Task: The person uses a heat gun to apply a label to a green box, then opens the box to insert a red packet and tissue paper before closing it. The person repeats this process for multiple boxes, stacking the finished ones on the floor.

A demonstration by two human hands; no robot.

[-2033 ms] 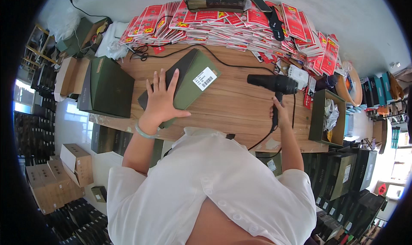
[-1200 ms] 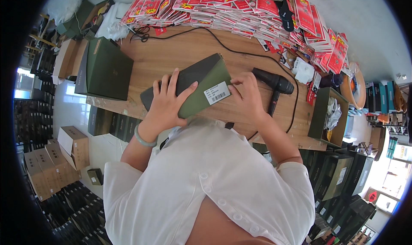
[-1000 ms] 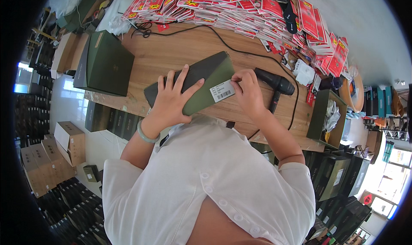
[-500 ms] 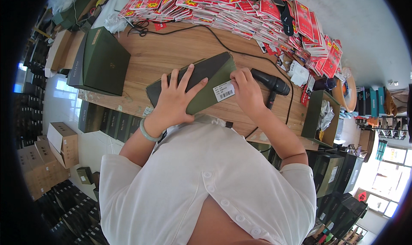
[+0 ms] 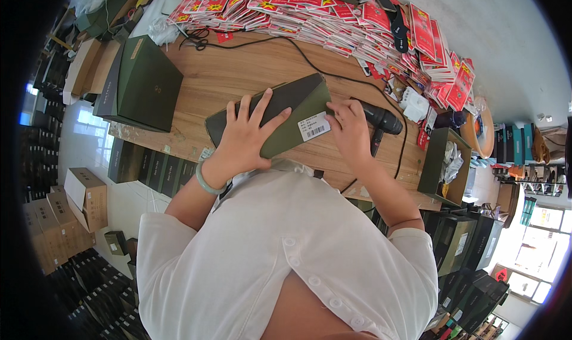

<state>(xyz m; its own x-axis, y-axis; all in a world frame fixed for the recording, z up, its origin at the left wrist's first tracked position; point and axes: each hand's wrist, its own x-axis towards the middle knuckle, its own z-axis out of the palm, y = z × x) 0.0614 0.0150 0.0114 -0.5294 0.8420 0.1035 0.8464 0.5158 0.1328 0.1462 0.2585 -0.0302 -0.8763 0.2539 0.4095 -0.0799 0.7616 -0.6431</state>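
A dark green and black shoe box [image 5: 298, 96] lies tilted on the wooden table in front of me. My left hand [image 5: 247, 131] is spread flat over its top and near side, fingers apart, steadying the box without gripping it. A white barcode label [image 5: 314, 126] sits on the green side facing me, near the right end. My right hand [image 5: 351, 128] is at that end, with bent fingers and thumb beside the label's right edge. Whatever is between those fingertips is hidden. Just behind the right hand lies a black hair dryer [image 5: 381, 118].
A larger green box [image 5: 149, 90] stands at the table's left. Stacks of red printed cards [image 5: 333, 21] line the far edge. A black cable [image 5: 310, 57] curves across the wooden tabletop [image 5: 238, 63]. At the right is an open green box [image 5: 444, 161] holding crumpled wrapping.
My right hand has shifted slightly right, and its thumb and fingertips look a little farther apart. More of the label's right edge shows. The left hand keeps its place on the box.
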